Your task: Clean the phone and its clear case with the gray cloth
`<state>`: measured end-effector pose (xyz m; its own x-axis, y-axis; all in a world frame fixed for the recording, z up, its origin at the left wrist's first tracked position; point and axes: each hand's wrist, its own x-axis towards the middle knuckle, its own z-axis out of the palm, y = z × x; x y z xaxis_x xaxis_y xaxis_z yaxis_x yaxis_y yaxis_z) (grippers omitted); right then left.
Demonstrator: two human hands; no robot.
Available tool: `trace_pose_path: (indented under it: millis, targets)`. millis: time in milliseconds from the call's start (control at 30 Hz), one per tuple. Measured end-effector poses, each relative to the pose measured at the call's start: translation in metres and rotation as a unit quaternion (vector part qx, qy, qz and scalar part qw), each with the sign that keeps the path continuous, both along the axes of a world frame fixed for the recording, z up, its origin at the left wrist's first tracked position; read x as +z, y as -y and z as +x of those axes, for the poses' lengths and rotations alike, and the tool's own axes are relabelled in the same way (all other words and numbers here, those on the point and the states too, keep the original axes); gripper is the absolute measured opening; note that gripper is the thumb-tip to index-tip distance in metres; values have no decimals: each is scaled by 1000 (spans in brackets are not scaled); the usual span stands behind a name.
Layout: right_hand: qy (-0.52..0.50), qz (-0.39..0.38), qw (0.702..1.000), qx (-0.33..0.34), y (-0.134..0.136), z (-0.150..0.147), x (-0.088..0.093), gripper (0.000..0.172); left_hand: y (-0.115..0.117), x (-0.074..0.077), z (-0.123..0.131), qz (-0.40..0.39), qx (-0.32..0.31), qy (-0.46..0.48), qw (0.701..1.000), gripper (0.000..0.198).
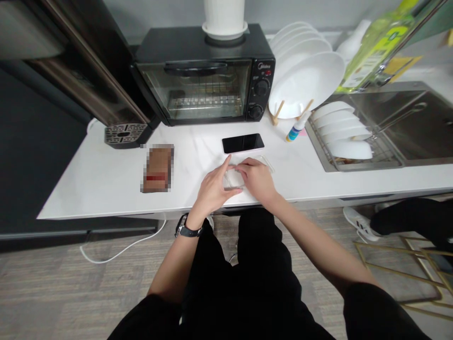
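Note:
A clear, thin-rimmed piece that looks like a phone case (234, 179) lies at the counter's front edge, partly covered by both hands. My left hand (211, 189) spans its left end, thumb and fingertips on opposite sides of it. Over the case, my right hand (257, 179) is closed, its fingertips pressed together near the left hand's; anything pinched there is hidden. Just beyond the hands lies a smartphone (243, 143) with a dark screen. Farther right, a small spray bottle (296, 128) with a blue and yellow label stands upright.
A toaster oven (203, 89) stands at the back, with white plates (304, 78) racked beside it. Bowls (341, 130) sit over the sink (424, 118) at right. A pixelated brown item (157, 167) lies left. Another person's shoe (359, 224) shows below right.

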<state>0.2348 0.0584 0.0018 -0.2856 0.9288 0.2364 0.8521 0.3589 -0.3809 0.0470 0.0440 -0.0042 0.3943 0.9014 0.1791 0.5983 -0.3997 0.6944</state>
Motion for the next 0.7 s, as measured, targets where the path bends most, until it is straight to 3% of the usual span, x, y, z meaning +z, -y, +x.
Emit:
trace_pose_path:
  millis: [133, 300, 700]
  targets:
    - [-58, -7, 995, 79, 13, -16, -2, 32, 1, -3, -1, 3, 4, -1, 1000, 110]
    - [-56, -55, 989, 122, 23, -1, 9, 28, 2, -5, -1, 5, 4, -2, 1000, 113]
    - [39, -63, 997, 12, 18, 51, 20, 26, 2, 0, -2, 3, -7, -18, 1000, 111]
